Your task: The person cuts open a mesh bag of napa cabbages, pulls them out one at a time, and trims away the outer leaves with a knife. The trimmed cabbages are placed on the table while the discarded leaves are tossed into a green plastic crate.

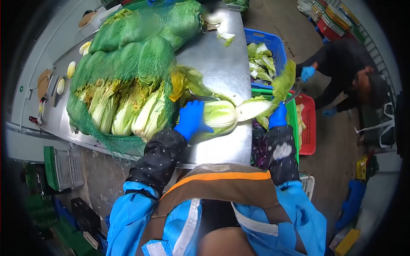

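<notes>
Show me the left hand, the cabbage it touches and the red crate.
Left hand (191, 118): head view, back of the hand.
Cabbage (222, 114): head view, middle of its pale body.
Red crate (309, 128): head view, right wall.

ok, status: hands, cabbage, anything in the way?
Left hand on cabbage, cabbage on table. Right hand holding knife, by leaf and green crate. Net bag close, may crowd left.

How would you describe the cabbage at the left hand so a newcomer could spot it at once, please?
On the metal table, look right of the open green net sack. Near the table's right edge lies the cabbage, under the blue-gloved left hand. Unlike those inside the sack, it lies loose.
</notes>
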### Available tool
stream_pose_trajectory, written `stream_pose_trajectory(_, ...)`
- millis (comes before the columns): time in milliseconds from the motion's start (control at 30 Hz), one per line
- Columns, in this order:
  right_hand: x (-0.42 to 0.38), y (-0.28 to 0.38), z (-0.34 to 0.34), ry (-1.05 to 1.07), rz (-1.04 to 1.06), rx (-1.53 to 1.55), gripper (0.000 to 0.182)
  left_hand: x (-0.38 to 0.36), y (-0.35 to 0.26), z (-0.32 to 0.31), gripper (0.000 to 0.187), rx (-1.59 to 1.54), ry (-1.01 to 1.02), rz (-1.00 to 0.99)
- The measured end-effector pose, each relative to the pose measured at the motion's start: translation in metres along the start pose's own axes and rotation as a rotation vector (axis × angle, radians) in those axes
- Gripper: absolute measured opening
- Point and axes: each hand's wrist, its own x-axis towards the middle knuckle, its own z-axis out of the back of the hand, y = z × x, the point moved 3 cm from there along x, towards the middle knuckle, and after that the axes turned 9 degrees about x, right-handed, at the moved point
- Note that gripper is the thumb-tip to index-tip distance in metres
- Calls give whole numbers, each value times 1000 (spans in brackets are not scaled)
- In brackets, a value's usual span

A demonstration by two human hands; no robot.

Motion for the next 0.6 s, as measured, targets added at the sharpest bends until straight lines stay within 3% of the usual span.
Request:
stream_pose_trajectory(33,-5,-3,3,-162,-158,101,9,-9,-4,-8,101,-47,35,46)
stream_pose_trajectory(67,3,-4,14,-206,-208,82,8,-21,-13,-11,96,3,-97,47)
stream_pose_trajectory(167,25,18,46,-248,-141,-227,8,-34,-27,2,95,72,51,86)
stream_pose_trajectory(300,-1,116,41,-323,314,-995,10,-18,-15,-21,111,-72,5,39)
stream_pose_trajectory(333,-20,134,27,-222,552,-1079,16,-11,-17,-11,115,-154,215,74)
stream_pose_trajectory(367,-45,152,14,-115,792,-1155,23,-10,-26,-6,115,-159,220,72)
stream_pose_trajectory(467,-90,166,8,36,907,-1183,28,-5,-47,-11,111,-43,231,143)
stream_pose_trajectory(500,-106,164,11,22,903,-1190,28,-2,-53,-17,107,-49,125,116)
stream_pose_trajectory(567,-139,157,1,140,1221,-1414,33,3,-61,-20,103,-67,15,82)
stream_pose_trajectory(600,-151,155,-10,142,1224,-1420,33,2,-60,-19,99,-54,52,77)
